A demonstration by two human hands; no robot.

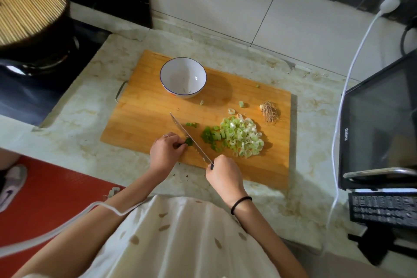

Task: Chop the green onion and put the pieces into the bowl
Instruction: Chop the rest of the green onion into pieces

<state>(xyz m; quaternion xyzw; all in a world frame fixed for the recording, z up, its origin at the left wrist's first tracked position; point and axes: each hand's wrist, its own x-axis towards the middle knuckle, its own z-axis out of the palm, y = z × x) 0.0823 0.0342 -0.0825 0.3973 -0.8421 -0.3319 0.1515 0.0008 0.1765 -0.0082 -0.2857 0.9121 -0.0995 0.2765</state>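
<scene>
A wooden cutting board (144, 117) lies on the marble counter. On its right half sits a pile of chopped green onion (239, 136), white and green rings. My left hand (165, 150) pinches a short dark green onion stub (189, 141) against the board. My right hand (224, 172) grips the handle of a narrow knife (188, 136), whose blade lies just right of the stub, tip pointing away from me. A white bowl with a blue rim (183, 77) stands at the board's far side, holding only a scrap or two of onion.
The cut-off root end (269, 111) and a few stray onion pieces (241, 104) lie on the board. A black pot with a bamboo mat (29, 13) sits on the stove at left. A microwave (379, 119) stands at right, with a white cable (352, 70) beside it.
</scene>
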